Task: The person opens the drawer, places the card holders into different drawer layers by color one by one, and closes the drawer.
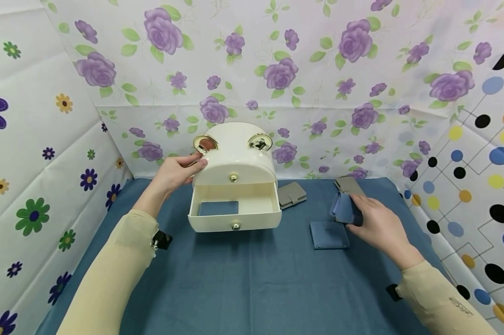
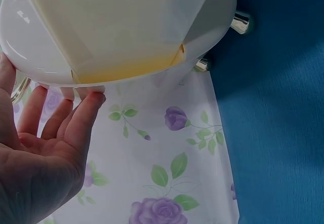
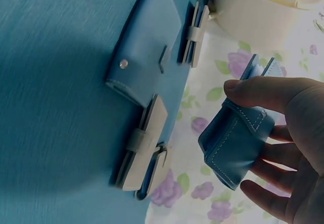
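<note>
A cream two-drawer box (image 1: pixel 235 165) with gold ring ears stands at the back, its lower drawer (image 1: pixel 211 224) pulled out. Inside that drawer lies a flat blue wallet (image 1: pixel 219 208). My left hand (image 1: pixel 174 176) grips the box's upper left side, fingertips (image 2: pixel 91 95) at its edge. On the right, my right hand (image 1: pixel 379 225) holds a blue wallet (image 3: pixel 233 145) between thumb and fingers, raised and tilted, with its flap side showing in the right wrist view. Another blue wallet (image 1: pixel 329 236) with silver snaps lies on the cloth just left of this hand.
A grey strapped wallet (image 1: pixel 292 195) lies beside the box's right side. More grey wallet material (image 1: pixel 349 185) sits behind my right hand, where the right wrist view shows strapped grey wallets (image 3: pixel 144 150) close together. Blue cloth (image 1: pixel 247 279) covers the table; patterned sheets (image 1: pixel 310 46) enclose it.
</note>
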Demonstrator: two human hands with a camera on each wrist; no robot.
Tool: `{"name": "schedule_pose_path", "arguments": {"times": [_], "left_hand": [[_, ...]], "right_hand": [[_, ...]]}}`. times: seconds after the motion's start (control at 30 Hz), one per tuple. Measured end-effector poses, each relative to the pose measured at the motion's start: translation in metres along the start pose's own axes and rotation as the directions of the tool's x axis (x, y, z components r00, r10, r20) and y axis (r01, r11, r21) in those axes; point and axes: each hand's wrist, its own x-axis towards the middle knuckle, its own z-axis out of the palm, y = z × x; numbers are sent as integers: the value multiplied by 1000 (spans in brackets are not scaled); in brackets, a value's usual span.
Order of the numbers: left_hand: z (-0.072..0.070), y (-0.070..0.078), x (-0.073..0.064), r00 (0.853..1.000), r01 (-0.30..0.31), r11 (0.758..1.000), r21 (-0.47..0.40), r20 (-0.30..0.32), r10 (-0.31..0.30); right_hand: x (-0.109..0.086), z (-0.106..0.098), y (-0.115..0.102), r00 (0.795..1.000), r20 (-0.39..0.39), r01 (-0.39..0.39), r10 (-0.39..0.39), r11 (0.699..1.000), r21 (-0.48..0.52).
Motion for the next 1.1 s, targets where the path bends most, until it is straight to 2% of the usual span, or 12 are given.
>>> {"name": "schedule_pose_path", "arguments": {"times": [0.43,0.8,1.1], "left_hand": [[0,2,-3,1000,-18,1000,1,2,18],[2,2,-4,1000,-7,1000,2,11,7],[1,3,-5,1000,-7,1000,-11,10,7]], "right_hand": [[8,-9,-19,995,-65,80,-80,997,-6],[9,-12,-31,989,-84,125,-125,992,-7],[11,-15,-53,968,-139,210,-206,978,12]]}}
